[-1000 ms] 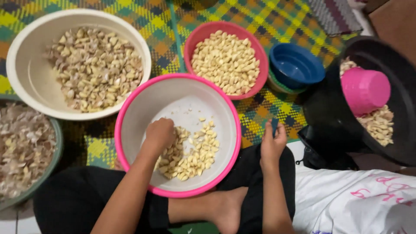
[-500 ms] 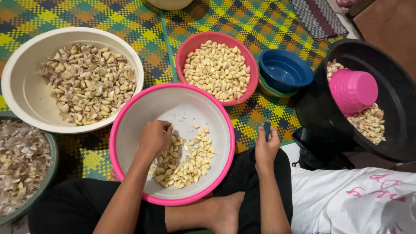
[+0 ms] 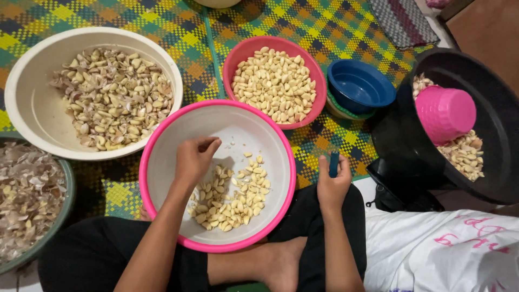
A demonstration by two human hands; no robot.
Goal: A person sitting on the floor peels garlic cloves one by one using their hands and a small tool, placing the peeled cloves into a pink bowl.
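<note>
The person sits on the floor with a pink-rimmed white basin (image 3: 162, 162) resting in the lap. The left hand (image 3: 193, 158) reaches down into this basin, its fingers curled together over the heap of garlic cloves (image 3: 232, 197) that lies in the lower part of the basin; whether a clove is pinched between the fingertips cannot be told. The right hand (image 3: 332, 186) rests on the black-clothed knee just outside the basin's right rim, closed around a small dark blue tool handle (image 3: 334, 163) that sticks up above the fist.

Beyond the basin, on the checked woven mat (image 3: 162, 21), stands a red bowl (image 3: 238, 59) filled with pale peeled cloves (image 3: 275, 84). To its left sits a large cream basin (image 3: 32, 103) holding unpeeled cloves with brownish skins (image 3: 116, 97). At the left edge a green-rimmed bowl (image 3: 69, 184) is full of dry papery skins (image 3: 27, 194). To the right of the red bowl an empty blue bowl (image 3: 359, 86) is nested in another, lighter one. Farther right a black tub (image 3: 486, 81) holds more cloves, with a pink cup (image 3: 444, 113) lying upside down on top of them. A bare foot (image 3: 281, 265) shows below the pink-rimmed basin, and white cloth with pink markings (image 3: 438, 254) lies at the lower right.
</note>
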